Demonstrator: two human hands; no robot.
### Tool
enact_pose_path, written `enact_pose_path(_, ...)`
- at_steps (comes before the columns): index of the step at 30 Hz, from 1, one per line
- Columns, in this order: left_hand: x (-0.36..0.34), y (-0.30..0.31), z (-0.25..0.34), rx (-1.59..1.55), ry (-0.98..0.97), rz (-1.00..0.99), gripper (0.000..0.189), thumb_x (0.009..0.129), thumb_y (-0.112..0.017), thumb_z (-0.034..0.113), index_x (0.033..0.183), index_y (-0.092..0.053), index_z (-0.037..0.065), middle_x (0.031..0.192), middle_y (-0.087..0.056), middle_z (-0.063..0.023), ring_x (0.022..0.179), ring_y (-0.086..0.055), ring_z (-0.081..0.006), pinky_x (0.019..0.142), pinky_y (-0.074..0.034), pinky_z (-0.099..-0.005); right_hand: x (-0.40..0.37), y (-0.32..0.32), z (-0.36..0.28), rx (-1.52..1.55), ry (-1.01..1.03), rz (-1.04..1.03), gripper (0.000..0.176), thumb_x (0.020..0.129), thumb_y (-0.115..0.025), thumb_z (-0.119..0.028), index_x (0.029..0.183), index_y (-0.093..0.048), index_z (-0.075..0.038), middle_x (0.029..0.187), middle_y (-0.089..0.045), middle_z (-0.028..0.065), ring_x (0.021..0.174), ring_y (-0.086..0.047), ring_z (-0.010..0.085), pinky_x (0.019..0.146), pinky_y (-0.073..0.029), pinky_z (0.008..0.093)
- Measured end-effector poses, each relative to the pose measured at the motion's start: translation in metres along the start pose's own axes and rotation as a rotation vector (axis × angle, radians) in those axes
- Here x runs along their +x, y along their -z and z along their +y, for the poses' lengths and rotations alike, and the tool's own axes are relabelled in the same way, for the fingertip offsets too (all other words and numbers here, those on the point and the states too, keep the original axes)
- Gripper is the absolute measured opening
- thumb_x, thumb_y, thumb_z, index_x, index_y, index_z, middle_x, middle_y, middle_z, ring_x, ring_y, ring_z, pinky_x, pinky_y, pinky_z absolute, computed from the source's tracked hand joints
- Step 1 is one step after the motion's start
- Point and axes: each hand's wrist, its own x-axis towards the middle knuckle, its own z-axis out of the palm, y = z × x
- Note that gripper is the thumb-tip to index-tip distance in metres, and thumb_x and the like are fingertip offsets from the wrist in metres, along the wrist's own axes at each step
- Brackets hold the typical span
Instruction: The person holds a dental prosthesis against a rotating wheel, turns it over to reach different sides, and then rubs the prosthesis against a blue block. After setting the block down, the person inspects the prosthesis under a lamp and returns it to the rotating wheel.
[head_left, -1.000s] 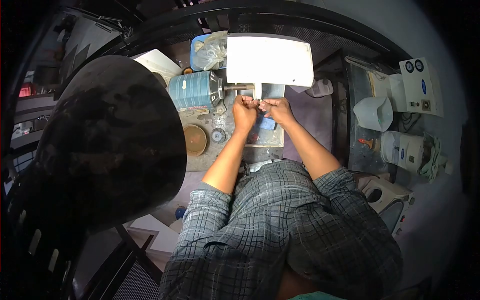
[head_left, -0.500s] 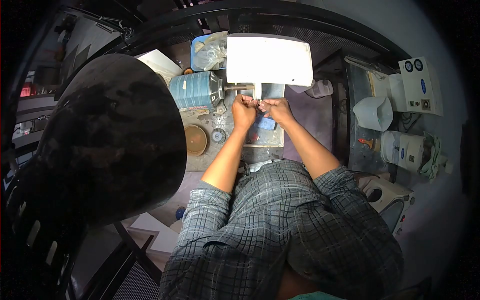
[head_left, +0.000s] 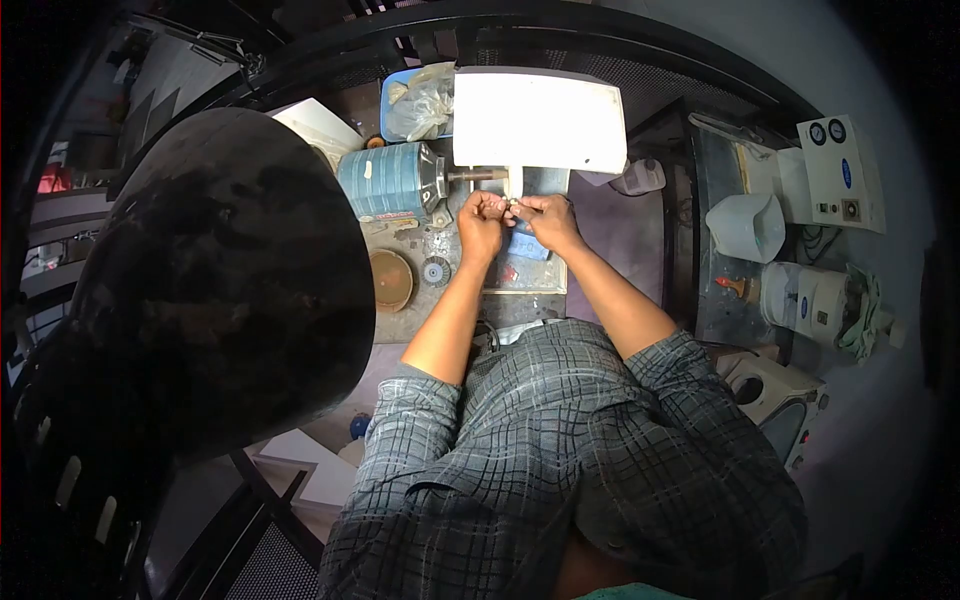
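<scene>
My left hand (head_left: pixel 482 222) and my right hand (head_left: pixel 545 222) meet in front of a white polishing wheel (head_left: pixel 515 182). Pinched between the fingertips of both is a small, pale, shiny piece (head_left: pixel 511 203), too small to name and partly covered by the fingers. It sits right at the wheel's lower edge. The wheel is on the shaft of a blue motor (head_left: pixel 382 184) to the left. A bright white hood (head_left: pixel 538 122) covers the wheel's upper part. Below my hands, a blue block (head_left: pixel 529 246) lies in a shallow tray (head_left: pixel 525 291).
A round brown dish (head_left: pixel 391 280) and a small dark toothed wheel (head_left: pixel 436 271) stand left of my forearm. Behind the motor is a blue bin (head_left: pixel 398 112) holding a plastic bag. A large black rounded shape (head_left: pixel 230 290) fills the left. White machines (head_left: pixel 842 175) line the right.
Both hands have shifted slightly to the left, still pinching the small piece at the wheel. More of the blue block shows now.
</scene>
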Motion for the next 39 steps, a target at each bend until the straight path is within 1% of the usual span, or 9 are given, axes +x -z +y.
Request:
enact_pose_path(3,-0.001,0.001,-0.001,0.002,-0.072,-0.013,0.004,0.088,-0.054,-0.003,0.084,-0.054,-0.002,0.075,-0.061,-0.0081,0.063,-0.059,-0.0121,0.057,-0.052,-0.0246,0.001,-0.004,0.008,0.064,0.048,0.026,0.025,0.082,-0.067,-0.013,0.1,-0.066,0.005,0.087,-0.069,0.01,0.069,-0.062,0.0102,0.058,-0.053,0.0247)
enact_pose_path(5,-0.001,0.001,-0.001,0.014,-0.11,-0.015,0.005,0.088,-0.054,-0.002,0.084,-0.055,-0.002,0.075,-0.061,-0.0074,0.063,-0.058,-0.0115,0.058,-0.051,-0.024,0.001,-0.007,0.015,0.18,0.086,0.063,0.02,0.084,-0.064,-0.014,0.099,-0.069,-0.002,0.081,-0.069,0.0049,0.062,-0.056,0.0078,0.057,-0.049,0.0241)
enact_pose_path(10,-0.005,-0.003,0.002,0.209,-0.173,0.005,0.005,0.088,-0.054,-0.003,0.083,-0.056,-0.002,0.074,-0.062,-0.0059,0.064,-0.057,-0.01,0.058,-0.048,-0.0226,0.002,-0.008,0.026,0.243,0.127,0.08,0.02,0.083,-0.064,-0.011,0.099,-0.068,-0.001,0.083,-0.069,0.0053,0.065,-0.057,0.0075,0.058,-0.049,0.0232)
enact_pose_path(15,-0.006,-0.006,0.001,0.171,-0.14,0.017,0.007,0.088,-0.054,-0.004,0.082,-0.055,-0.001,0.073,-0.062,-0.0062,0.064,-0.057,-0.0098,0.058,-0.047,-0.0225,0.002,-0.006,0.026,0.169,0.123,0.073,0.021,0.083,-0.066,-0.01,0.099,-0.068,0.002,0.086,-0.069,0.0075,0.068,-0.06,0.0088,0.06,-0.05,0.023)
enact_pose_path(17,-0.005,-0.006,-0.003,0.146,-0.123,0.013,0.007,0.088,-0.054,-0.004,0.082,-0.055,-0.001,0.073,-0.062,-0.0062,0.063,-0.057,-0.0098,0.058,-0.047,-0.0224,0.002,-0.007,0.027,0.249,0.078,0.098,0.023,0.082,-0.067,-0.011,0.1,-0.067,0.003,0.087,-0.069,0.0089,0.07,-0.061,0.0101,0.06,-0.052,0.0235)
enact_pose_path(24,-0.004,-0.01,-0.002,0.005,-0.125,0.014,0.016,0.086,-0.053,-0.009,0.092,-0.044,0.002,0.077,-0.056,-0.0063,0.065,-0.056,-0.0108,0.057,-0.05,-0.0229,0.0,-0.006,0.027,0.291,0.047,0.078,0.029,0.08,-0.07,-0.013,0.102,-0.065,0.006,0.092,-0.068,0.0101,0.073,-0.062,0.0108,0.062,-0.054,0.0244)
enact_pose_path(30,-0.004,-0.012,0.003,0.006,-0.115,0.034,0.02,0.084,-0.054,-0.01,0.095,-0.041,0.001,0.073,-0.055,-0.0052,0.061,-0.054,-0.0094,0.055,-0.048,-0.0225,0.0,-0.007,0.027,0.329,0.048,0.089,0.029,0.08,-0.07,-0.013,0.101,-0.065,0.006,0.091,-0.068,0.0095,0.072,-0.062,0.0106,0.061,-0.053,0.0237)
enact_pose_path(32,-0.002,-0.01,0.003,0.032,-0.101,0.025,0.02,0.084,-0.054,-0.01,0.095,-0.041,0.001,0.073,-0.055,-0.0059,0.061,-0.055,-0.0099,0.054,-0.048,-0.0228,0.002,-0.007,0.028,0.24,0.04,0.114,0.027,0.08,-0.069,-0.012,0.101,-0.066,0.005,0.086,-0.069,0.0097,0.069,-0.063,0.011,0.058,-0.053,0.0248)
enact_pose_path(39,0.004,-0.005,0.001,0.017,0.012,0.029,0.023,0.084,-0.056,-0.007,0.099,-0.04,-0.001,0.077,-0.059,-0.0107,0.061,-0.061,-0.0156,0.05,-0.053,-0.0273,0.001,-0.005,0.012,0.204,0.01,0.104,0.023,0.08,-0.07,-0.015,0.096,-0.069,0.002,0.078,-0.07,0.0065,0.062,-0.061,0.0093,0.057,-0.052,0.0232)
